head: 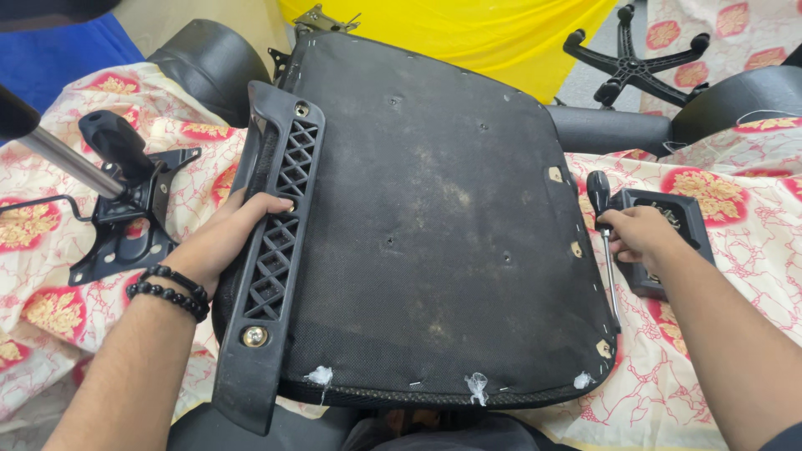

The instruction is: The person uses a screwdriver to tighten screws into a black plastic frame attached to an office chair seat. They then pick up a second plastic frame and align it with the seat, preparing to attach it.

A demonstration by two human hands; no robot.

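An upturned black office chair seat (443, 217) lies in front of me, its dusty fabric underside facing up. Along its left edge sits a black plastic armrest bracket (271, 250) with a lattice of holes and a bolt near its lower end. My left hand (221, 238), with dark bead bracelets on the wrist, rests on this bracket with fingers curled over it. My right hand (639, 234) is at the seat's right edge, fingers in a small black tray (668, 238). A screwdriver (603, 242) with a black handle lies against the seat beside that hand.
A black metal chair tilt mechanism (125, 209) with a lever and a gas cylinder lies at the left on floral cloth (50, 250). A five-star wheel base (631, 58) stands at the back right. Black armrest pads and yellow fabric (468, 33) lie behind the seat.
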